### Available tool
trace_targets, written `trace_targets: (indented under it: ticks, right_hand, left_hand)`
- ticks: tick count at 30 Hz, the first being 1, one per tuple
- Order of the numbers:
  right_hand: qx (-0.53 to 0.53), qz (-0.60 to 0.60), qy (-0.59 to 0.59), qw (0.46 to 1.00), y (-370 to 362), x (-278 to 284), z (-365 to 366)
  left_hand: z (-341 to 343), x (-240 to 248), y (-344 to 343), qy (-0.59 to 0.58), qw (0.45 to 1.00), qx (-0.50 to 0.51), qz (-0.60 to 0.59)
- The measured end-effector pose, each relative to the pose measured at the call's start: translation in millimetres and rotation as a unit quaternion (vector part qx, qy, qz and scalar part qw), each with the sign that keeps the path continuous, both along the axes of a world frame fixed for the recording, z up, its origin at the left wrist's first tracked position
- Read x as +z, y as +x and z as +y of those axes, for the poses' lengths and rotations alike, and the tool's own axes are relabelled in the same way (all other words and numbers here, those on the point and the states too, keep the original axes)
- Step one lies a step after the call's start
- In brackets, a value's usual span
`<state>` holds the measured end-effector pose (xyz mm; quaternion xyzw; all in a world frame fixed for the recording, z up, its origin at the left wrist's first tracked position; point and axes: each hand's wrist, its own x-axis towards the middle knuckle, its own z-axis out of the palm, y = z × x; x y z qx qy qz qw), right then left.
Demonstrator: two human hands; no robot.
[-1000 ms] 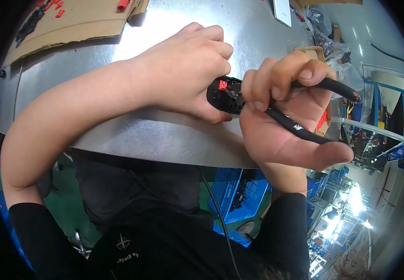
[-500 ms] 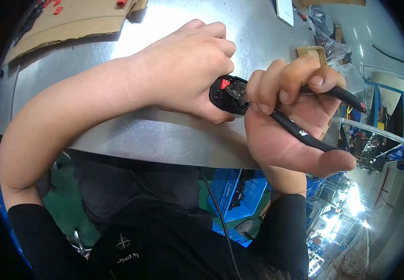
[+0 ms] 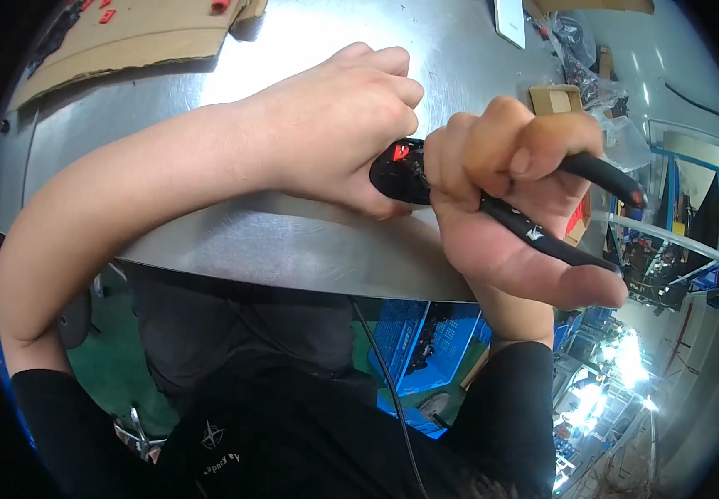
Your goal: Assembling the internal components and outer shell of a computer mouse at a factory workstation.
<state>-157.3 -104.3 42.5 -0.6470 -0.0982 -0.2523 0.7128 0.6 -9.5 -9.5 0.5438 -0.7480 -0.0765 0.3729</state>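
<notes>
Over the metal table, my left hand [image 3: 359,125] is closed round a black plastic housing [image 3: 394,176] with an open inside. A small red piece [image 3: 401,152] sits within that housing near its upper edge. My right hand [image 3: 509,191] grips a pair of pliers with black handles [image 3: 555,243], the thumb along the lower handle and the fingers curled round the upper one. The handles stand apart. The jaws are hidden behind my right fingers, which overlap the right end of the housing.
On the table [image 3: 293,249], a cardboard sheet [image 3: 143,46] with small red pieces lies at far left. A small open cardboard box [image 3: 555,100], clear plastic bags [image 3: 617,133] and a white flat device [image 3: 509,21] are at right. Below the table edge stands a blue crate [image 3: 434,349] holding dark parts.
My right hand has shifted slightly left with the pliers, covering more of the housing; the metal jaws that showed over it are now hidden. My left hand has barely moved.
</notes>
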Motion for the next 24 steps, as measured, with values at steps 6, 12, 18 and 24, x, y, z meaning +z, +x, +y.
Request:
trace_targets:
  ticks: [6, 12, 18, 24]
  right_hand:
    - [0.1, 0.016, -0.094, 0.99, 23, 12, -24]
    - [0.26, 0.113, -0.096, 0.954, 22, 16, -46]
    - [-0.108, 0.199, -0.1, 0.969, 10, -3, -38]
    - [0.071, 0.177, -0.106, 0.976, 32, 5, -37]
  left_hand:
    - [-4, -1, 5, -0.009, 0.999, -0.027, -0.015]
    - [-7, -9, 3, 0.029, 0.997, -0.054, 0.05]
    - [-7, -7, 5, 0.07, 0.987, -0.082, 0.118]
    - [-8, 9, 11, 0.107, 0.975, -0.101, 0.165]
